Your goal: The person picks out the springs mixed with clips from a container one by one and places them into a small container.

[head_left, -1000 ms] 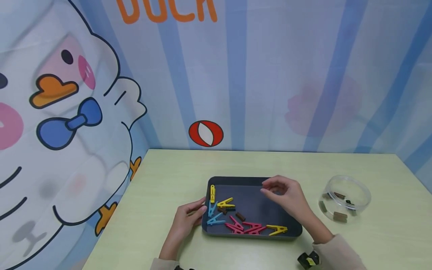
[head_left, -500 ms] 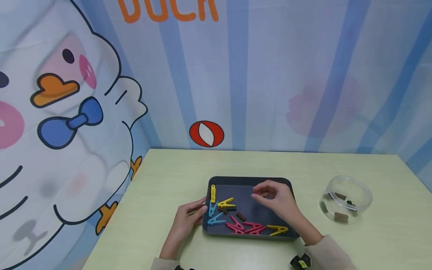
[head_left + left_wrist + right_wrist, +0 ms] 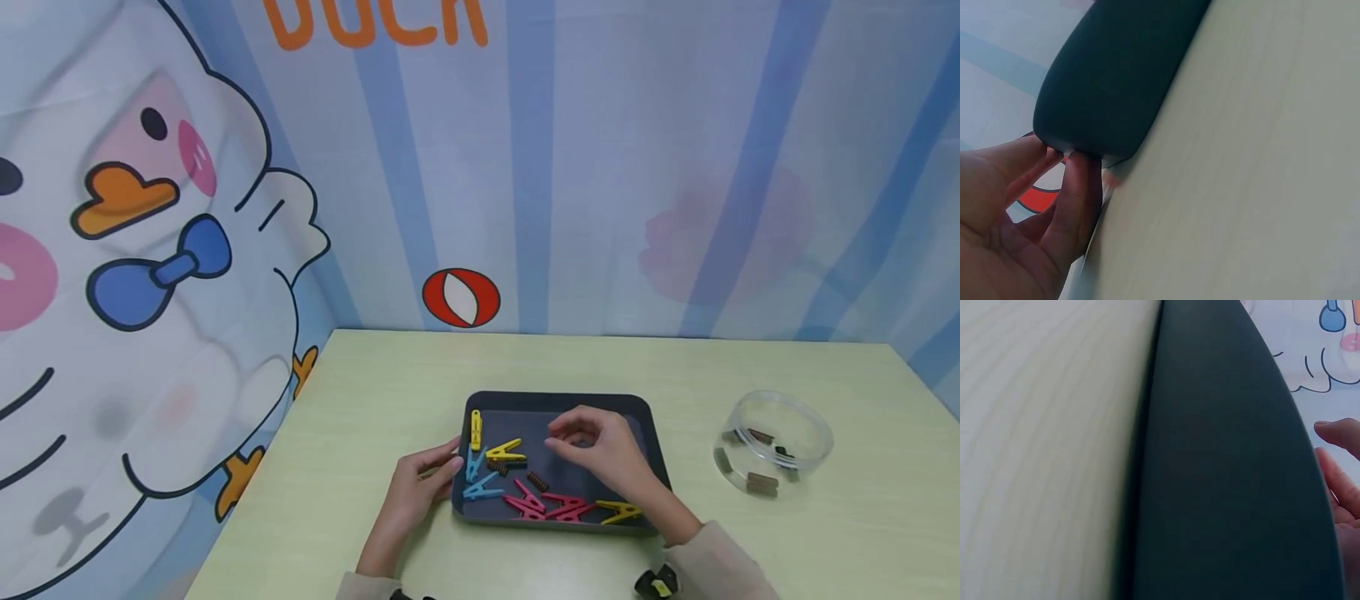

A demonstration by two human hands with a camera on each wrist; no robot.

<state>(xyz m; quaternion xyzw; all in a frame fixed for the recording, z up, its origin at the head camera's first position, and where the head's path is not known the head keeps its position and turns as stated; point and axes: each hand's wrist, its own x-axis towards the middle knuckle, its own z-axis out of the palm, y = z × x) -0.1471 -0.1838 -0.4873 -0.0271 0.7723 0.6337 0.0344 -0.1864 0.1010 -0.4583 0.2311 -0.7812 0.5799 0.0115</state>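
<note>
A dark rectangular tray (image 3: 555,401) lies on the table, holding yellow clothespins (image 3: 476,431), blue clothespins (image 3: 482,489) and pink clothespins (image 3: 567,505). Small coiled springs (image 3: 537,481) lie among them. My left hand (image 3: 420,485) grips the tray's left edge; the left wrist view shows thumb and fingers (image 3: 1079,200) against its end. Over the tray's right half hovers my right hand (image 3: 600,446), fingers bent, thumb and forefinger apart, with nothing visible between them. In the right wrist view the tray's side (image 3: 1229,456) hides much of that hand.
A clear round container (image 3: 783,398) stands on the table to the right of the tray, with several small brown and dark pieces in it. Behind the pale table (image 3: 390,367) hangs a printed curtain (image 3: 600,167), which also runs along the left.
My right hand has moved left and slightly down, from the tray's right side toward its middle. The left hand stays at the tray's edge, and the clothespins and springs have not moved.
</note>
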